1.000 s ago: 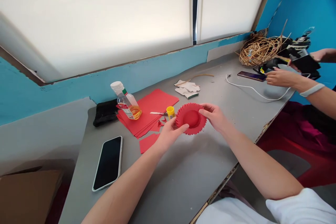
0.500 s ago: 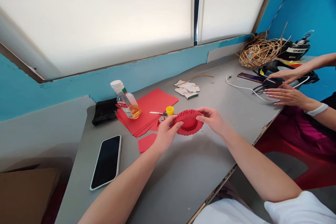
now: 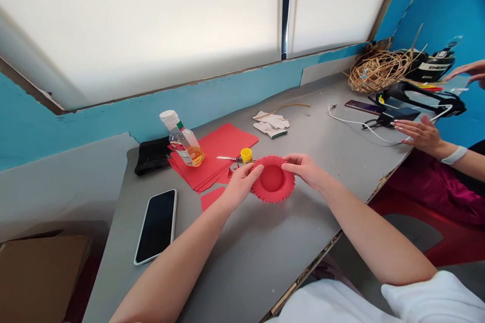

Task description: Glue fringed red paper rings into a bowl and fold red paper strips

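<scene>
A round red paper piece with a zigzag folded rim [image 3: 273,178] is held up over the table, its hollow face turned toward me. My left hand [image 3: 241,184] grips its left edge, thumb on the near side. On the opposite edge, my right hand [image 3: 305,169] pinches the rim between thumb and fingers. Just behind my left hand stand a small yellow pot [image 3: 246,155] and a cutter [image 3: 228,158] lying on stacked red paper [image 3: 227,141]. Small red folded triangles [image 3: 232,171] and a red paper piece [image 3: 212,198] lie beside my left wrist.
A bottle with amber liquid [image 3: 185,144] stands on the paper. A phone [image 3: 156,227] lies at the left, white gloves [image 3: 271,123] behind. At the right are a co-worker's hands [image 3: 420,136], a white cable [image 3: 356,122], a second phone [image 3: 364,106] and a woven cane bundle [image 3: 381,70].
The red paper piece has tilted so its hollow face shows more fully. My hands keep hold of both edges. The co-worker's hands have moved apart, one withdrawing to the right.
</scene>
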`<state>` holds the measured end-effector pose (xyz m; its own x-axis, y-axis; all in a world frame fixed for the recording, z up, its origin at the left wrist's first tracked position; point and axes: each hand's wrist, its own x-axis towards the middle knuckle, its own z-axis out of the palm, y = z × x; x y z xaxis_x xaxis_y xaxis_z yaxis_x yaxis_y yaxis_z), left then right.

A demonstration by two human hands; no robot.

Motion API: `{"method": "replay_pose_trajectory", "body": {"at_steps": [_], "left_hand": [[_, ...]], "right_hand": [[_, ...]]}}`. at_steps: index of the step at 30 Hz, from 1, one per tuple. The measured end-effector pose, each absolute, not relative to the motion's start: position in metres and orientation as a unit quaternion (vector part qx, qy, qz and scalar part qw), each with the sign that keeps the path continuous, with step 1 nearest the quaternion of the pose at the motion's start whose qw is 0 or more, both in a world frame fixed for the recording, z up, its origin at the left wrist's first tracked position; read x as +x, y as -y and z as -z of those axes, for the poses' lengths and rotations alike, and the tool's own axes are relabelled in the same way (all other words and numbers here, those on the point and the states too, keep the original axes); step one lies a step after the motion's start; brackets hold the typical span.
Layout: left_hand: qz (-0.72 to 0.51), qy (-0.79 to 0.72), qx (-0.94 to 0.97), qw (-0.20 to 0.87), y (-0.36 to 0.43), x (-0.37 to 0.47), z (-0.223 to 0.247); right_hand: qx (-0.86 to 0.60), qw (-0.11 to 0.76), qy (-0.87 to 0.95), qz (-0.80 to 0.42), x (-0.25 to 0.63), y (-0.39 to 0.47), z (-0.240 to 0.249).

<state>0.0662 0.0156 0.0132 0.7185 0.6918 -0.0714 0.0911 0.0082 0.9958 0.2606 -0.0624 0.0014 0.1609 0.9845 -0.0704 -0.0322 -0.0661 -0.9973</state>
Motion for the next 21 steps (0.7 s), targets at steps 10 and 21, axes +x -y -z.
{"method": "replay_pose_trajectory", "body": {"at_steps": [10, 21], "left_hand": [[-0.238, -0.305, 0.672, 0.631, -0.018, 0.065, -0.016], [-0.225, -0.310, 0.702, 0.600, -0.016, 0.063, -0.019]], "right_hand": [[-0.537, 0.524, 0.405, -0.522, 0.259, 0.062, -0.002], [-0.541, 0.475, 0.441, -0.536, 0.253, 0.063, 0.000]]}}
